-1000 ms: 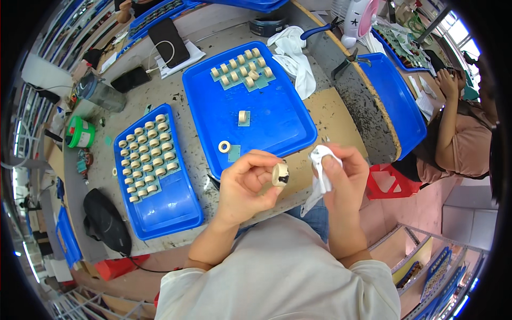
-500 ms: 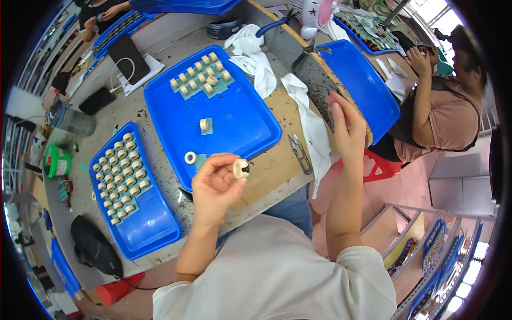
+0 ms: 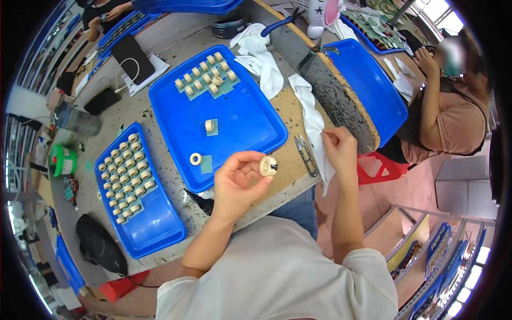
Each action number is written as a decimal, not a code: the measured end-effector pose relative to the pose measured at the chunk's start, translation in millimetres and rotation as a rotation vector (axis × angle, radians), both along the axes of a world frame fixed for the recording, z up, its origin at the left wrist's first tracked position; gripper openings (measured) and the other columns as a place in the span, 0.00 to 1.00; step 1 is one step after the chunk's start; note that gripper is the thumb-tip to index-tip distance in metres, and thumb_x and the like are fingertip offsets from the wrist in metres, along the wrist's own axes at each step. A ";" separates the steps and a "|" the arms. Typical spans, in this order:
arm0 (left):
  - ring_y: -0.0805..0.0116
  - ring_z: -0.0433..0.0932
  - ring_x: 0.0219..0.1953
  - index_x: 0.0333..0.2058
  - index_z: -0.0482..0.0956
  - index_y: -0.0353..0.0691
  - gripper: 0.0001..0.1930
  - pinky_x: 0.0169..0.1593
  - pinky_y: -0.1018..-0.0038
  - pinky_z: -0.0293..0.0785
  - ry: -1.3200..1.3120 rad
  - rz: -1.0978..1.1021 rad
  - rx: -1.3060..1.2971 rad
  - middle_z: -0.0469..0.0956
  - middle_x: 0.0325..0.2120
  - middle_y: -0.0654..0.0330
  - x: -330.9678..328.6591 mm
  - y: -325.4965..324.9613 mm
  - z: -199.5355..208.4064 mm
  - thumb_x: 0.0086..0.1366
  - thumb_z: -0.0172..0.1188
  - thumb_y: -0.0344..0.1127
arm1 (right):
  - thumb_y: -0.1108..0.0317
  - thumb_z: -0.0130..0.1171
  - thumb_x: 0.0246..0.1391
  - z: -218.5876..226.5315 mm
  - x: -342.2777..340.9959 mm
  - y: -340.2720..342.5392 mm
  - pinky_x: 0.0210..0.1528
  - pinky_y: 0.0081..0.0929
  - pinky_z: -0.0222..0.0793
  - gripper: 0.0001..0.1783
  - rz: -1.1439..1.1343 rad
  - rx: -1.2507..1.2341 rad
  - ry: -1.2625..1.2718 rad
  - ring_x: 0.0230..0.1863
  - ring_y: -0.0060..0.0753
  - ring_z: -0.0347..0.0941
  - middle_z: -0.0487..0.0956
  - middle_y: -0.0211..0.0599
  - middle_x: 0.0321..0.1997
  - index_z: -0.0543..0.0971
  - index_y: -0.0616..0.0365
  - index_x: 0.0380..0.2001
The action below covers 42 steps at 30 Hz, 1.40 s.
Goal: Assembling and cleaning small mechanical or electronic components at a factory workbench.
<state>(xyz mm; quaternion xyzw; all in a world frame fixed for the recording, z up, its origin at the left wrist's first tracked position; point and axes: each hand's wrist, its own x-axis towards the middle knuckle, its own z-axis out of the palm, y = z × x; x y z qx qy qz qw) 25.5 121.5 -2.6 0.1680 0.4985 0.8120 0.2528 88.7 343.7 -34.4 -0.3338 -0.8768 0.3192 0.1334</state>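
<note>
While our left grip (image 3: pixel 233 184) has thumb and forefinger closed on a cream ring (image 3: pixel 270 165), holding it above the tabletop (image 3: pixel 130 109) just beside the near end of the large blue tray (image 3: pixel 242 120), our right grip (image 3: pixel 341 149) is at the long white cloth (image 3: pixel 308 109), fingertips drawn together at its right edge (we cannot tell whether they pinch the fabric or only touch it). A black patch marks the ring's outer side, on the part turned to the right. We judge the ring light and stiff, perhaps smooth enough to slip and liable to chip, so we would take it by opposite sides of its rim with modest pressure, keeping off the black patch, which might smear if wet. The cloth looks thin, limp and nearly weightless; an edge or fold seems the best place to pinch it. Dark snips (image 3: pixel 306 156) lie on a brown sheet (image 3: pixel 285 106) beside the cloth, and similar rings (image 3: pixel 216 80) sit on green cards (image 3: pixel 206 165) in the large tray and in the narrower blue tray (image 3: pixel 154 229) to its left
</note>
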 end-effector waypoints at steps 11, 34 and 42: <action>0.84 0.67 0.27 0.37 0.69 0.31 0.17 0.26 0.89 0.60 0.099 0.011 -0.118 0.71 0.28 0.64 1.2 14.4 -2.2 0.44 0.57 0.18 | 0.81 0.51 0.39 15.4 -10.7 -55.7 0.39 0.20 0.63 0.04 0.312 -0.522 0.691 0.36 0.25 0.69 0.75 0.40 0.34 0.72 0.66 0.24; 0.85 0.58 0.21 0.35 0.70 0.31 0.17 0.25 0.89 0.56 0.113 0.084 -0.186 0.69 0.26 0.67 1.9 12.7 -8.7 0.43 0.57 0.18 | 0.83 0.46 0.44 30.2 -0.1 -72.6 0.43 0.23 0.63 0.05 0.471 -0.803 0.750 0.41 0.28 0.68 0.73 0.43 0.35 0.69 0.68 0.27; 0.86 0.57 0.20 0.35 0.70 0.31 0.16 0.23 0.90 0.54 0.050 0.112 -0.205 0.71 0.27 0.65 -0.1 11.1 -12.2 0.42 0.57 0.19 | 0.83 0.46 0.44 29.3 -1.6 -73.5 0.45 0.24 0.62 0.05 0.461 -0.875 0.722 0.42 0.30 0.68 0.73 0.46 0.35 0.69 0.68 0.28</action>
